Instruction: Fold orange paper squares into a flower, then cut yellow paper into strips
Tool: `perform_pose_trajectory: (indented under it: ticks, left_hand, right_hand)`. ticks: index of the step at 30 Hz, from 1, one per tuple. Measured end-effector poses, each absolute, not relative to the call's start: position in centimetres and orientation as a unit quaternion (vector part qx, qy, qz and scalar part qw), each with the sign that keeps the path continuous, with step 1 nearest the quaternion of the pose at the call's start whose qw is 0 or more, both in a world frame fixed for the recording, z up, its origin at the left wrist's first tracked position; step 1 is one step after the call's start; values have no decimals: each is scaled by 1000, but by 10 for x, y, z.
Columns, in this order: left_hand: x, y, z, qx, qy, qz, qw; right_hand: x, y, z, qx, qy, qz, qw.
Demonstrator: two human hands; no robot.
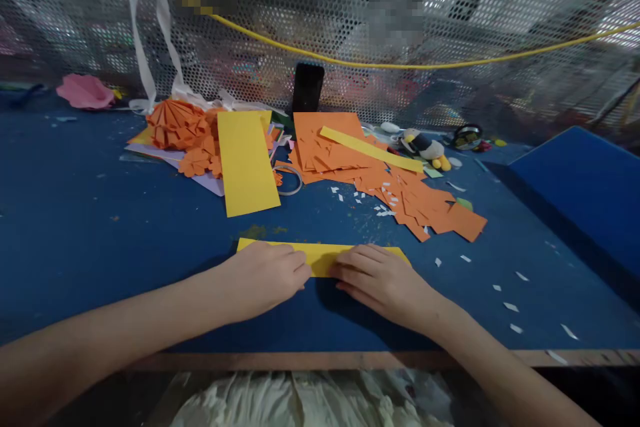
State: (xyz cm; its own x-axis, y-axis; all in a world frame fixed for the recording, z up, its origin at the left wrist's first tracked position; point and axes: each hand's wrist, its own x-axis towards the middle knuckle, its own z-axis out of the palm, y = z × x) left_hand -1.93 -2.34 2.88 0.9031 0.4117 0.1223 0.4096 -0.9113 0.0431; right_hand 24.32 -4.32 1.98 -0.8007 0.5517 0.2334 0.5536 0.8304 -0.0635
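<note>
A long band of yellow paper lies across the blue table near its front edge. My left hand is closed on its left part, fingers curled over the near edge. Toward the right end, my right hand grips the same paper, its fingers pressed together. Both thumbs are mostly hidden, and whether the paper is folded I cannot tell. Just beyond my hands lies a wider yellow paper sheet, and a narrow yellow strip rests on the orange paper pieces.
Orange paper flowers are heaped at the back left beside a pink paper shape. A phone leans on the perforated metal screen. A small plush toy, a tape roll and a blue panel stand to the right.
</note>
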Motion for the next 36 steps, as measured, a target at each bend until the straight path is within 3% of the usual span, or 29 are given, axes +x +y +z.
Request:
perform_pose_trajectory:
  ticks: [9, 20, 28, 36]
  left_hand:
    - [4, -22, 10, 965, 194, 129, -120]
    - [-4, -10, 32, 926, 217, 244, -189]
    - [-43, 7, 80, 932, 267, 246, -11]
    - [-69, 37, 80, 859, 392, 241, 225]
  right_hand:
    - [229, -42, 18, -227, -950, -159, 143]
    - [227, -26, 51, -320, -914, -74, 237]
    - [259, -13, 91, -363, -911, -1, 198]
    - [285, 4, 72, -460, -858, 106, 202]
